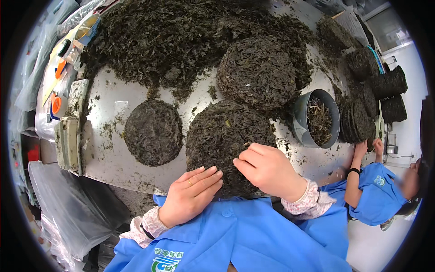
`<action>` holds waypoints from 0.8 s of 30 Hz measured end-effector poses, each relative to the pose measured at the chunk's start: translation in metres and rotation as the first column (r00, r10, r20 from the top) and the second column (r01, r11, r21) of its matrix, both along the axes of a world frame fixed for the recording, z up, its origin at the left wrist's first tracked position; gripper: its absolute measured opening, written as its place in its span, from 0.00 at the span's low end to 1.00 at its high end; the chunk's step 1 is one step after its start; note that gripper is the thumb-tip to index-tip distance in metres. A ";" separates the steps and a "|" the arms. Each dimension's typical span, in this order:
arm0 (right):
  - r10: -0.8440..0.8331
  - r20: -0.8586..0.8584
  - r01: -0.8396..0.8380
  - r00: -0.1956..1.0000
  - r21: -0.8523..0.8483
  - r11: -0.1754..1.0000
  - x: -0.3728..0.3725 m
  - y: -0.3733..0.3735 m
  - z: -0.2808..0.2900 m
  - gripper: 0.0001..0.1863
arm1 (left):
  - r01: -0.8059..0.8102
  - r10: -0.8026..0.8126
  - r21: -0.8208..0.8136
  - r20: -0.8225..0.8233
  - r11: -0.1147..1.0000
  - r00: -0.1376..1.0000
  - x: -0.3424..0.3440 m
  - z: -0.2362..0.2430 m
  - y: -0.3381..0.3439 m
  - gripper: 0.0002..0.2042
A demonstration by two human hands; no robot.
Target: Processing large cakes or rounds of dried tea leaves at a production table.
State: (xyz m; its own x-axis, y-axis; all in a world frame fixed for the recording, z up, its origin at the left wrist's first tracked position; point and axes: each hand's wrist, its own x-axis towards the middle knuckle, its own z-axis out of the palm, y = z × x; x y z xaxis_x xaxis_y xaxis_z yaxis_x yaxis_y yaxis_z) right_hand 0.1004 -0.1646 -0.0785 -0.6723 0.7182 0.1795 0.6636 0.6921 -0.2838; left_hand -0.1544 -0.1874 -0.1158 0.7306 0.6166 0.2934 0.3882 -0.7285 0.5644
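Note:
A thick round cake of dark dried seaweed (pixel 226 129) lies right in front of me at the near table edge. My left hand (pixel 192 192) rests on its near left side, fingers stretched out and lying flat, with a ring on one finger. Over the right part of the cake, my right hand (pixel 269 170) is closed in a pinch near the surface. A tiny brownish bit shows at its fingertips, too small to name. To the left lies a thinner round seaweed cake (pixel 154 133). Behind stands another thick round cake (pixel 257 72).
A heap of loose seaweed (pixel 181 41) covers the table's far side. A grey bucket (pixel 301 120) holding brown stalky scraps stands at right. Beyond it are several stacked seaweed cakes (pixel 355 120) and a co-worker in blue (pixel 378 192). Orange-handled tools (pixel 56 104) lie far left.

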 end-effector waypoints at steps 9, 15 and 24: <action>0.236 0.198 -0.229 0.951 -0.058 0.972 -0.005 0.016 -0.003 0.05 | 0.012 -0.013 -0.024 -0.008 1.000 1.000 0.004 0.000 0.000 0.21; -0.076 -0.292 0.000 0.953 -0.252 0.968 0.036 0.014 -0.005 0.03 | -0.024 0.024 -0.026 0.008 0.999 1.000 -0.001 -0.005 0.002 0.20; -0.766 -0.080 0.769 0.638 0.123 0.627 0.117 -0.015 -0.025 0.07 | 0.016 -0.016 0.000 0.013 1.000 1.000 0.000 -0.003 0.005 0.21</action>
